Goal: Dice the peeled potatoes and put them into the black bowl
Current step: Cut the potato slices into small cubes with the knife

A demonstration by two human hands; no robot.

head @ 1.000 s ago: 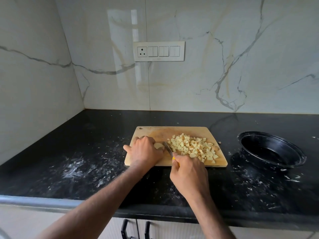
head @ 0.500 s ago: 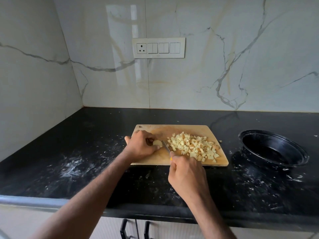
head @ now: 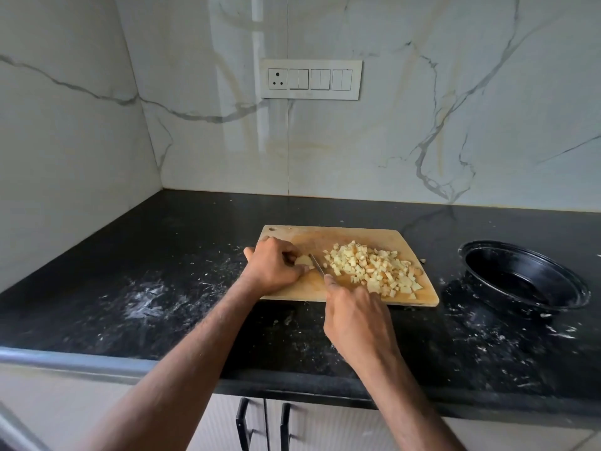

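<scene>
One potato piece [head: 303,260] remains: we pinch it in the left hand [head: 273,267], grip the knife [head: 318,264] in the right hand [head: 357,315], and judge dicing unfinished, the black bowl [head: 523,279] unfilled.

From my feed I see only two forearms and two hands coming up from the bottom edge of the view. Both arms are bare all the way to where the frame cuts them off; no sleeve, cuff or glove covers any part I can see. Fine hair shows along both forearms. The left hand [head: 271,271] is bare, and I see no ring, band or watch on it or its wrist. The right hand [head: 357,315] is bare too, its wrist just as plain. Nails are too small for me to judge
</scene>
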